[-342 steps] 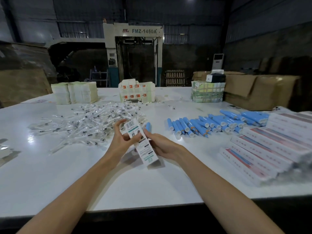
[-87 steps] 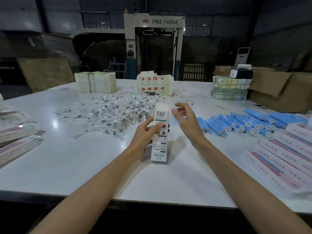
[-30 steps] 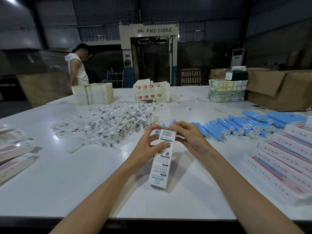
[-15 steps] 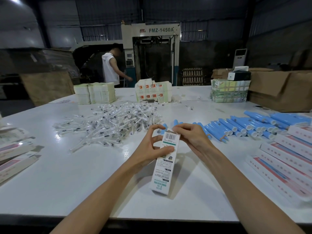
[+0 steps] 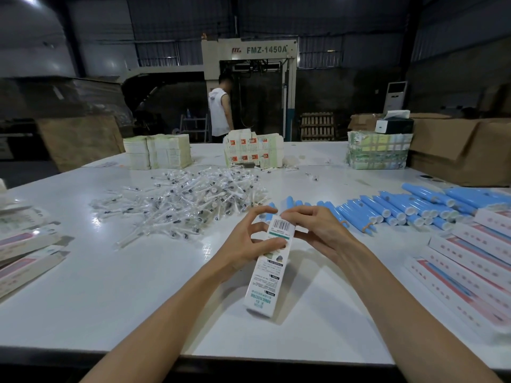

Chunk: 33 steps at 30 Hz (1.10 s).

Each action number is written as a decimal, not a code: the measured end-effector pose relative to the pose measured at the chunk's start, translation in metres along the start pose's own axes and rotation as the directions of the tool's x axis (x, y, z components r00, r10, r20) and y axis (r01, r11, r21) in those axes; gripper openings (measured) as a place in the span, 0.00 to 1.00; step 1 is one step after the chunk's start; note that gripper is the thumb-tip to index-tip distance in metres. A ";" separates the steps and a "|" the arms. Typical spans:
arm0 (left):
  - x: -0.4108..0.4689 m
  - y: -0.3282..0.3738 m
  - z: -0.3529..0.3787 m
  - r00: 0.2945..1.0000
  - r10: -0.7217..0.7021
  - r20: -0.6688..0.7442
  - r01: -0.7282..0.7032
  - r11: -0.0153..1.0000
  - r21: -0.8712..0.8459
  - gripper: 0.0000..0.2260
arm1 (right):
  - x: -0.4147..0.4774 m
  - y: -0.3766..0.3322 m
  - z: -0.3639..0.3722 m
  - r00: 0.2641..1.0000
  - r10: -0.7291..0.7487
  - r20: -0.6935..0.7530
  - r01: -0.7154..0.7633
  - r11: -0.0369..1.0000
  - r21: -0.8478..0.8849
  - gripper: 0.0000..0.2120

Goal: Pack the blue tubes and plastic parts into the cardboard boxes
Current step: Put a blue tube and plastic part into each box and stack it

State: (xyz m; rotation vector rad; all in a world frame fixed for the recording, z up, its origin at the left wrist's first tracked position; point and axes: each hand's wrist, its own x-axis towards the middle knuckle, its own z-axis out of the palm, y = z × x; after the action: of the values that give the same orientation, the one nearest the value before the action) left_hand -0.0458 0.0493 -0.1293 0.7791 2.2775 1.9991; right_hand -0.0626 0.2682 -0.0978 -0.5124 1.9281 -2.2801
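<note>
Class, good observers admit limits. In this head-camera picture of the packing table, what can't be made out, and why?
All in the head view:
- Carton contents: its walls hide them.
- Its top flap: fingers of the left hand and right hand gripping it cover it.
- Carton print: too small.
- Boxes at right: cut off by the frame edge, blurred.
- Plastic parts count: overlapping, too small.

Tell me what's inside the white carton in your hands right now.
Its contents cannot be seen: the white carton is opaque, and the left hand and right hand hold its top end, hiding any opening. Only its printed outside shows.
</note>
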 end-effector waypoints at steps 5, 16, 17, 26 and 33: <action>0.003 -0.004 -0.004 0.996 0.039 -0.076 -0.039 0.999 0.001 0.28 | 0.002 0.004 0.004 0.997 -0.058 0.049 0.056 0.997 0.054 0.11; 0.003 -0.006 -0.005 0.979 0.059 -0.195 -0.072 0.996 -0.060 0.27 | 0.006 0.022 0.025 0.962 -0.254 -0.105 0.242 0.963 -0.116 0.09; 0.003 -0.006 -0.005 0.978 0.065 -0.196 -0.077 0.996 -0.055 0.26 | 0.006 0.022 0.024 0.959 -0.263 -0.108 0.249 0.960 -0.124 0.09; 0.002 -0.008 -0.001 0.974 0.069 -0.217 -0.079 0.996 -0.039 0.21 | 0.006 0.028 0.025 0.959 -0.258 -0.119 0.243 0.962 -0.124 0.08; 0.003 -0.003 0.001 0.951 0.083 -0.297 -0.123 0.986 -0.116 0.20 | 0.004 0.035 0.032 0.995 -0.020 -0.103 0.027 0.997 0.072 0.18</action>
State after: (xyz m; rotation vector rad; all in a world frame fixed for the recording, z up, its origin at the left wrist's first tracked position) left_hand -0.0494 0.0517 -0.1314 0.6431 2.2533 2.4320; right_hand -0.0603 0.2301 -0.1272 -0.4209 1.8838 -2.4262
